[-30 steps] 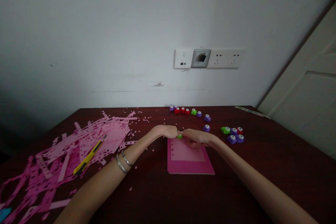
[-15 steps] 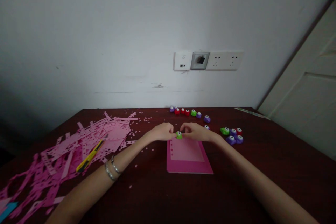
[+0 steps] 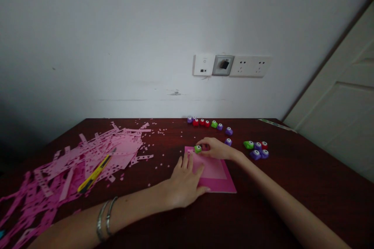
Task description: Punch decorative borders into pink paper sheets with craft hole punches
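Note:
A small green craft punch [image 3: 198, 149] sits at the far left edge of a light pink sheet [image 3: 214, 169]. My right hand [image 3: 214, 148] pinches this punch from the right side. Under the light sheet lies a larger, darker pink sheet [image 3: 224, 186], which sticks out at the front and right. My left hand [image 3: 187, 181] rests flat with fingers spread over the left side of both sheets, covering most of the punched row there. Two silver bangles [image 3: 104, 220] circle my left wrist.
A heap of punched pink paper strips [image 3: 67, 179] covers the left, with a yellow utility knife [image 3: 95, 173] on top. Several purple, red and green punches [image 3: 201, 122] line the back; another cluster [image 3: 258, 151] stands right. Sockets [image 3: 249, 66] are on the wall, a ruler-like strip [image 3: 276, 124] back right.
My left hand has let go of the green punch and come down toward me, spreading flat on the sheets. My right hand stays at the punch.

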### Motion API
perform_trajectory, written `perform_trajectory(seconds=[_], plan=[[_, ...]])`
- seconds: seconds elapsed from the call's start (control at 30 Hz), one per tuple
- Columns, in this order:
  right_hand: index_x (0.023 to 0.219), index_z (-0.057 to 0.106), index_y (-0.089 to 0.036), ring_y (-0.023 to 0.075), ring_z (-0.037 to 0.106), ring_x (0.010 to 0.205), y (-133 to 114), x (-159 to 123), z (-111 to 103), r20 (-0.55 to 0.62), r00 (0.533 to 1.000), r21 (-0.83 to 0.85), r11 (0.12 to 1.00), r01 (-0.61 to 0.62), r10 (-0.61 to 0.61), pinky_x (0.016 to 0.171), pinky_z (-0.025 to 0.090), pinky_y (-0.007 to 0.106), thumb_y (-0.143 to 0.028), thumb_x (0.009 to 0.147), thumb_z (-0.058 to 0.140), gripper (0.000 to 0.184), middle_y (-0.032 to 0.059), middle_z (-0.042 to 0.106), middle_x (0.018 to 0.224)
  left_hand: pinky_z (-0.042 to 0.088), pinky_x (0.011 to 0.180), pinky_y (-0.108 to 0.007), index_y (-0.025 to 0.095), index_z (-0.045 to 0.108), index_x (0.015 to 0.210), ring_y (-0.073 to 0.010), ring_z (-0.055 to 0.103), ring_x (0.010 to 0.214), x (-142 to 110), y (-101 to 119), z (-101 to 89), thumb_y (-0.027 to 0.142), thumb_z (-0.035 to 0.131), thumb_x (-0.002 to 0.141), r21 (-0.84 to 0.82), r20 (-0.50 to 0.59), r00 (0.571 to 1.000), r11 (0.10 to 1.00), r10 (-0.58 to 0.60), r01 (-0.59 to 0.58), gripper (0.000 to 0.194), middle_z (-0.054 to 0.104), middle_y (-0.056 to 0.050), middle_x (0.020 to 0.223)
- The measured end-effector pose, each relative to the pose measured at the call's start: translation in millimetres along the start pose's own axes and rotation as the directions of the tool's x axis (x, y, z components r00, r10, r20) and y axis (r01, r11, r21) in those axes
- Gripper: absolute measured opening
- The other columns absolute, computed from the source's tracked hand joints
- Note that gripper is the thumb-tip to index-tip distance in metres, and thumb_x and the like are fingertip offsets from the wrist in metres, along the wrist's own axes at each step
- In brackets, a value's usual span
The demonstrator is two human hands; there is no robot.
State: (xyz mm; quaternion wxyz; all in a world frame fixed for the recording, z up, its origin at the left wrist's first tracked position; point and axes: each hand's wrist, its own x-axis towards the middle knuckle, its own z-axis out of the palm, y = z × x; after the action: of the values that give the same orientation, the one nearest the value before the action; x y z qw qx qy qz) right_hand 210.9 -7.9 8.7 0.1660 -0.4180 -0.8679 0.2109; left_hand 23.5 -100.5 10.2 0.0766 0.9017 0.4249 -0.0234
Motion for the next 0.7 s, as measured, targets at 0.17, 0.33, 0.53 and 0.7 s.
perform_trajectory(seconds=[0.17,0.33,0.53,0.7], plan=[[0.095,0.065,-0.014,0.0131,0.053,0.068,-0.7,0.4,0.6,-0.004,1.000,0.013,1.000,0.000,0.000,0.061,0.040,0.024,-0.023,0.077,0.057,0.022,0.0052,0.063,0.081,0.010,0.104,-0.054,0.017,0.027,0.139,-0.0388,0.006,0.133,-2.1,1.4,-2.8,0.065,0.026,0.082,-0.023,0.043,0.999,1.000,-0.008,0.009,0.075,0.017,-0.021,0.145],[0.091,0.065,-0.015,0.0123,0.051,0.063,9.5,1.1,3.2,-0.053,0.998,-0.031,0.999,-0.032,0.030,0.058,0.037,0.023,-0.025,0.076,0.059,0.019,0.0034,0.061,0.076,0.010,0.104,-0.055,0.017,0.029,0.138,-0.0403,0.007,0.133,-3.8,3.1,3.5,0.068,0.027,0.081,0.003,0.017,1.000,1.000,-0.005,0.004,0.077,0.019,-0.022,0.144],[0.090,0.064,-0.014,0.0139,0.052,0.064,27.4,-2.6,2.6,-0.140,0.984,-0.091,0.988,-0.122,0.109,0.058,0.037,0.025,-0.035,0.076,0.058,0.026,0.0040,0.060,0.075,0.014,0.103,-0.055,0.015,0.028,0.139,-0.0408,0.010,0.132,-8.5,5.8,-2.6,0.067,0.025,0.081,-0.016,0.058,0.998,1.000,0.012,-0.011,0.078,0.019,-0.023,0.144],[0.084,0.062,-0.014,0.0158,0.054,0.066,33.8,-10.4,-6.9,-0.194,0.955,-0.150,0.955,-0.257,0.226,0.059,0.037,0.025,-0.040,0.077,0.054,0.028,0.0050,0.061,0.076,0.015,0.103,-0.055,0.013,0.026,0.140,-0.0411,0.008,0.132,-11.8,7.2,-14.8,0.065,0.028,0.082,-0.058,0.135,0.991,0.998,0.023,-0.015,0.077,0.016,-0.024,0.144]])
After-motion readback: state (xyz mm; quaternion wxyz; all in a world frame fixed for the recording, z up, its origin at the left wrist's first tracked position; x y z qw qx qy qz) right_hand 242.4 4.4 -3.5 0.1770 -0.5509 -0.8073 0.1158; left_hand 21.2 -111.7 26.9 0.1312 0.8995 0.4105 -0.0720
